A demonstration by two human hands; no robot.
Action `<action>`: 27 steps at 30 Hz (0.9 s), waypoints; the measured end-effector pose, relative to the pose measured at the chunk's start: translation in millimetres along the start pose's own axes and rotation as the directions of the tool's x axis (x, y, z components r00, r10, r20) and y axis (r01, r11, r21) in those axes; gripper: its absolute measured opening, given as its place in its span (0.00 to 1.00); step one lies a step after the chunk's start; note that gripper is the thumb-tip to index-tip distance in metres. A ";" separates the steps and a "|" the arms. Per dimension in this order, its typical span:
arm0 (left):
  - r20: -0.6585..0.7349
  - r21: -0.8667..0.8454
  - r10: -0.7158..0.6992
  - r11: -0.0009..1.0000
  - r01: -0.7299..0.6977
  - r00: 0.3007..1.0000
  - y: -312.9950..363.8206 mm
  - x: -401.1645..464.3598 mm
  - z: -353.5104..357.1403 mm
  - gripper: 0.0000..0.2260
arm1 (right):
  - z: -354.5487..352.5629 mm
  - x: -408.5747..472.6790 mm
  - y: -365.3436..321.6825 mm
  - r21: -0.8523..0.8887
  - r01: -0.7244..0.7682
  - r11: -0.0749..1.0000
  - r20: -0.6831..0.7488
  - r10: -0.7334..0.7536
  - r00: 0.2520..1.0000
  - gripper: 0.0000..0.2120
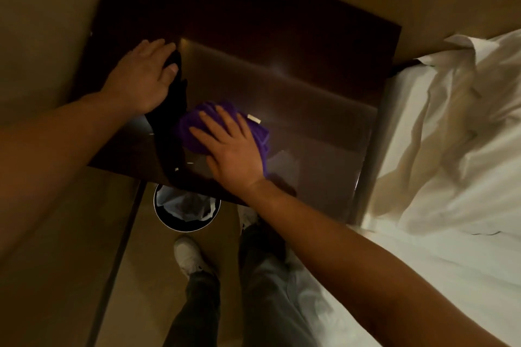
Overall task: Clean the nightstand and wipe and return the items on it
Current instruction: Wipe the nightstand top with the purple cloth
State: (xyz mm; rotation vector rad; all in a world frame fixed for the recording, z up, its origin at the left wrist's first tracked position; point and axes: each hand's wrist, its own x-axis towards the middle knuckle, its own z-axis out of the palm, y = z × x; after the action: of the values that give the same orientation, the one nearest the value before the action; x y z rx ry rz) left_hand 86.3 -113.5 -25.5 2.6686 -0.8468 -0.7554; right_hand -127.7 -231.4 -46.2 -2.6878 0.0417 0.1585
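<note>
- The nightstand (296, 87) is a dark, glossy bench set in a corner, with tan walls behind it and to its left; everything below is placed relative to it.
- The right hand (228, 149) lies flat on a bunched purple cloth (225, 127), fingers spread wide, pressing it onto the bench top near the front edge, toward the left half.
- A small white tag (253, 118) shows at the cloth's far edge.
- The left hand (143, 76) rests palm down on a black object (169, 115) at the left side of the bench top, fingers curved loosely over its far end; what the object is cannot be told in the dim light.
- The black object runs from the left hand down to the front edge, just beside the purple cloth.
- A few pale specks (183, 165) lie on the top near the front edge, beside the black object.
- A round bin (186, 208) with a pale liner stands on the floor partly under the front edge.
- The bed (451, 149) with rumpled white sheets lies against the right side of the bench.
- Two white shoes (189, 256) stand on the floor in front of it.
</note>
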 end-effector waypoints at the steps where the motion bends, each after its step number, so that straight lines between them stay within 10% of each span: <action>1: -0.034 -0.016 0.003 1.000 -0.003 0.999 -5.0 -8.0 0.0 0.24 | 0.8 0.1 -6.2 0.009 0.004 1.000 0.019 -0.004 1.000 0.29; 7: -0.228 -0.071 -0.089 0.995 0.075 0.970 -45.7 -57.4 5.7 0.24 | -37.3 -4.0 9.2 0.319 -0.099 0.943 -0.154 0.155 0.976 0.29; 11: -0.215 -0.052 -0.117 0.993 0.108 0.970 -72.5 -92.8 15.8 0.24 | -67.1 -40.2 70.8 0.314 -0.315 0.896 -0.378 0.422 0.824 0.29; 16: -0.143 -0.008 -0.116 0.993 0.116 0.983 -95.5 -131.8 32.6 0.26 | -45.5 -83.6 94.0 0.294 -0.614 0.732 -0.304 0.681 0.666 0.32; 27: -0.124 0.027 -0.012 1.000 0.015 0.992 -118.5 -147.5 45.7 0.25 | 17.5 -37.8 -12.6 0.216 -0.453 0.865 -0.251 0.497 0.830 0.30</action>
State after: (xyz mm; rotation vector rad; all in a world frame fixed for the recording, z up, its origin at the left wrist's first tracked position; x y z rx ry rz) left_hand 13.9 65.7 -48.2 2.7160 -0.8142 -0.5778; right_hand -166.4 -212.3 -51.9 -2.4733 0.7945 -0.1025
